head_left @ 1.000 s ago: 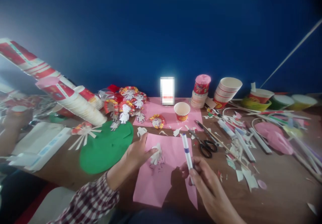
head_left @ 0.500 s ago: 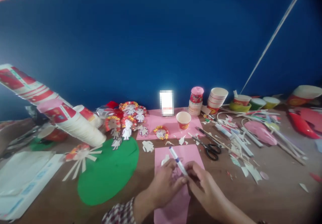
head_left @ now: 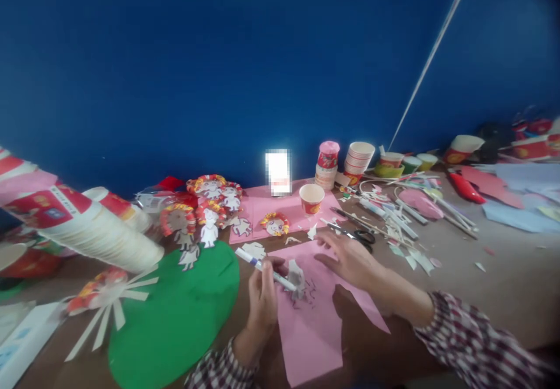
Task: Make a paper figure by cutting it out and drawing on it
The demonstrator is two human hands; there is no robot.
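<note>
A white marker (head_left: 254,259) with a blue band lies slanted in my left hand (head_left: 261,298), pressed under the thumb. Beneath it is a sheet of pink paper (head_left: 310,342) with an irregular cut edge and dark marks drawn on it. A small white paper cutout (head_left: 296,275) rests on the sheet beside my left fingers. My right hand (head_left: 352,260) is over the sheet's upper right part, fingers apart and pointing left, holding nothing I can see. Just beyond it are black-handled scissors (head_left: 364,237), partly covered by the hand.
A green paper oval (head_left: 175,325) lies left, below several decorated paper rings and white figures. A long stack of paper cups (head_left: 109,237) leans at far left. A paper cup (head_left: 312,199) stands ahead; sticks and scraps (head_left: 394,214) litter the right side.
The marker has gone from between both hands into my left hand alone, which moved left. My right hand moved up and away, uncovering the marks on the pink paper. The view shifted right.
</note>
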